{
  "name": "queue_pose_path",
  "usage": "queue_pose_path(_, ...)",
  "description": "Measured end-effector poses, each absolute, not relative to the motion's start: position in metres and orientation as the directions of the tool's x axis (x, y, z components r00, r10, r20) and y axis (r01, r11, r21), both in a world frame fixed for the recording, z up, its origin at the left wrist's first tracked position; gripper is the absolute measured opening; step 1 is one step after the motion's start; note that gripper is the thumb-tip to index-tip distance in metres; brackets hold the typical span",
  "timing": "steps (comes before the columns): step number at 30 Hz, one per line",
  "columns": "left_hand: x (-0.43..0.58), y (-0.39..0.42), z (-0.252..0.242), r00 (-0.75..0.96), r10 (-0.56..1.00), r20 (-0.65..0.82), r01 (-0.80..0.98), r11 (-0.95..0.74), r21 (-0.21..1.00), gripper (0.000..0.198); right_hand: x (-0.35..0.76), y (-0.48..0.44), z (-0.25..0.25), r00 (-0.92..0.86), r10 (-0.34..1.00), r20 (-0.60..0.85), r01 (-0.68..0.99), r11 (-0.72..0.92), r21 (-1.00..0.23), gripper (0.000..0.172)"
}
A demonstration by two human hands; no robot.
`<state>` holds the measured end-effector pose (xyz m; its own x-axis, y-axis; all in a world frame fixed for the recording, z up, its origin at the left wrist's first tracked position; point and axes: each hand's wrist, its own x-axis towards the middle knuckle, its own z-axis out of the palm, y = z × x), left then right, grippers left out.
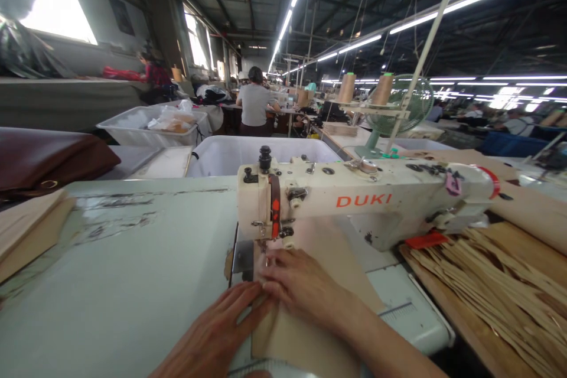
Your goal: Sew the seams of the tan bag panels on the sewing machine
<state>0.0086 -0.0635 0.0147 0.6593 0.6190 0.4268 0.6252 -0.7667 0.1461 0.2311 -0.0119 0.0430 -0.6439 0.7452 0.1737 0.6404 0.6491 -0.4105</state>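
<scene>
A flat beige piece (310,339) lies on the bed of a white sewing machine (319,195), partly beneath its head. My left hand (219,322) rests at the piece's left edge, its fingers stretched out and its thumb apart. On top of the piece, just in front of the needle area, my right hand (299,277) lies with its fingers extended and slightly bent. The fingertips of both hands nearly meet. The needle tip and the piece's edge under my fingers are partly hidden.
Beige strips (491,289) lie on a wooden board at right. Stacked beige pieces (33,227) and a brown leather item (53,159) are at left. Behind the machine stand a white bin (266,144), thread cones (346,88) and a fan (410,103). A person (256,103) sits farther back.
</scene>
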Motion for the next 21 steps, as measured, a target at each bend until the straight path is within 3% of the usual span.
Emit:
queue_pose_path(7, 0.004, -0.067, -0.002, 0.718, 0.603, 0.349, 0.644, -0.765, -0.005, 0.073, 0.215, 0.014, 0.021, -0.349, 0.928, 0.128, 0.806, 0.367, -0.465, 0.013)
queue_pose_path(12, 0.006, -0.067, -0.004, 0.701, 0.639, 0.316, 0.657, -0.751, 0.060, 0.071, 0.204, 0.012, 0.017, -0.259, 0.959, 0.118, 0.839, 0.283, -0.465, 0.007)
queue_pose_path(18, 0.006, -0.066, -0.007, 0.707, 0.645, 0.290, 0.628, -0.761, 0.164, 0.076, 0.196, 0.035, 0.010, -0.203, 0.962, 0.183, 0.876, 0.262, -0.405, 0.016)
queue_pose_path(21, 0.004, -0.067, -0.004, 0.710, 0.626, 0.322, 0.611, -0.775, 0.161, 0.075, 0.199, 0.052, 0.013, -0.221, 0.954, 0.203, 0.872, 0.286, -0.396, 0.021)
